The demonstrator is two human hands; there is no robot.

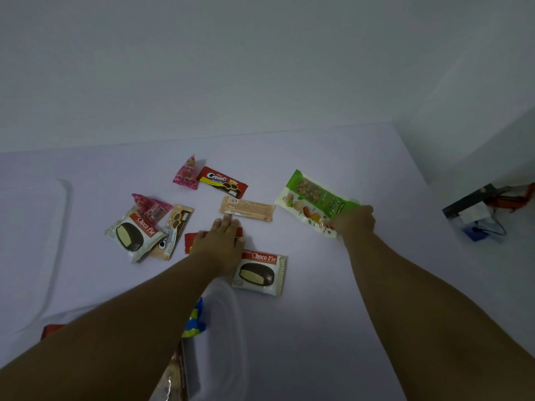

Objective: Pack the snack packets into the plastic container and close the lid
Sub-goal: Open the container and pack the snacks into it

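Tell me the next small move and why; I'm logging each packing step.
Probably lift the nuts bag and bring it back to the container. The right hand already grips the bag's near corner, while the left hand only lies flat on a red packet. The container sits open near the body, partly under the left arm, with a few packets inside.

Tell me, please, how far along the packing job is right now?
Early. A few packets already sit in the plastic container. The right hand grips the green nuts packet; the left hand presses a red packet. Both Choco Pies and the lid remain.
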